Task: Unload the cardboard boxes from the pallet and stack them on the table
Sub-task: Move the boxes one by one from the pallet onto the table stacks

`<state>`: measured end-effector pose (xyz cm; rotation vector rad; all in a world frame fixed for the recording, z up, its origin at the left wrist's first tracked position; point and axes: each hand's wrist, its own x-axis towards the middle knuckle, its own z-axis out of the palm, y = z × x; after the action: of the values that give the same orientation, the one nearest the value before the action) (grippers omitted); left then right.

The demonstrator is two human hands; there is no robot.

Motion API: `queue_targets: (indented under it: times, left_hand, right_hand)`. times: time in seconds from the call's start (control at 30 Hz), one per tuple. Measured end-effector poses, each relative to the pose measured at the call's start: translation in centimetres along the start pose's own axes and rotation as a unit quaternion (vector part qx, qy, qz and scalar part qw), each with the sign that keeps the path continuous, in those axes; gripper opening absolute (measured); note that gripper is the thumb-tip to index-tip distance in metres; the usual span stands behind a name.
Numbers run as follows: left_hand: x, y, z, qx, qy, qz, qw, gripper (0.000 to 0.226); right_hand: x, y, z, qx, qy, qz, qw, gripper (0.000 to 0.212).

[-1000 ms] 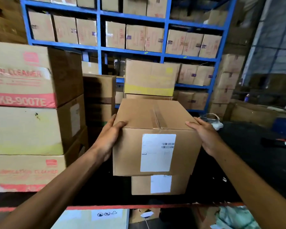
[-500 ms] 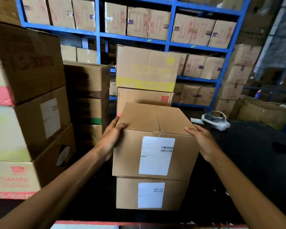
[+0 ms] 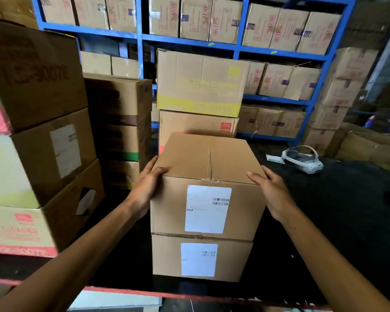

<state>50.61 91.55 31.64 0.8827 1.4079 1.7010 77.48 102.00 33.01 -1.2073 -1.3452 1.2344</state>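
Observation:
A plain cardboard box [image 3: 208, 163] with a white barcode label rests on a second, similar labelled box [image 3: 200, 257] on the black table [image 3: 338, 221]. My left hand [image 3: 148, 185] grips the top box's left side, thumb over its top edge. My right hand [image 3: 271, 192] presses on its right side, thumb at the upper front corner. The top box sits nearly flush on the lower one, slightly overhanging at the right. Just behind stand two larger boxes, one with a yellow band [image 3: 200, 84] on top of one with a red mark [image 3: 198, 124].
A tall stack of big cleaner boxes [image 3: 36, 140] fills the table's left, with a darker stack [image 3: 119, 122] behind it. A white headset [image 3: 302, 158] lies at the back right. Blue shelving [image 3: 234, 47] full of boxes rises behind. The table's red front edge [image 3: 167, 293] runs below.
The held box has come down onto the lower box, closing the gap seen a second ago. My view has moved closer and tipped downward; both hands keep their hold.

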Motion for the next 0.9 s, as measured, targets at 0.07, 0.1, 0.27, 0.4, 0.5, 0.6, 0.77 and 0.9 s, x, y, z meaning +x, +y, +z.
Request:
queue_targets:
  times: [0.07, 0.1, 0.27, 0.4, 0.5, 0.6, 0.77, 0.9]
  left_hand:
    - [-0.2, -0.1, -0.1, 0.003, 0.005, 0.001, 1.000, 0.055]
    - [-0.1, -0.1, -0.1, 0.006, 0.007, 0.002, 1.000, 0.056]
    - [-1.0, 0.4, -0.3, 0.029, 0.005, 0.009, 1.000, 0.064]
    - [-2.6, 1.7, -1.3, 0.091, 0.023, 0.045, 0.995, 0.065]
    - [-5.1, 2.3, -4.9, 0.137, 0.028, 0.057, 0.989, 0.061]
    - [-8.1, 2.2, -11.3, 0.228, 0.034, 0.063, 0.971, 0.062]
    - [-14.5, 1.8, -25.2, 0.320, 0.179, 0.027, 0.930, 0.059]
    - [-21.7, 1.1, -40.5, 0.323, 0.280, -0.044, 0.903, 0.054]
  right_hand:
    - [-0.3, 0.0, 0.0, -0.002, 0.005, 0.002, 1.000, 0.071]
    - [-0.5, 0.0, 0.0, -0.006, 0.006, 0.000, 1.000, 0.072]
    - [-2.2, -0.8, 0.3, -0.086, 0.042, -0.081, 0.992, 0.067]
    - [-4.0, -1.7, 3.3, -0.218, 0.070, -0.336, 0.913, 0.043]
    - [-6.3, -2.6, 8.9, -0.202, 0.004, -0.433, 0.878, 0.036]
    - [-8.9, -2.2, 16.6, -0.165, -0.099, -0.459, 0.867, 0.036]
    - [-16.0, 0.4, 31.4, -0.156, -0.298, -0.428, 0.839, 0.040]
    - [-23.1, 2.6, 45.1, -0.152, -0.439, -0.395, 0.793, 0.040]
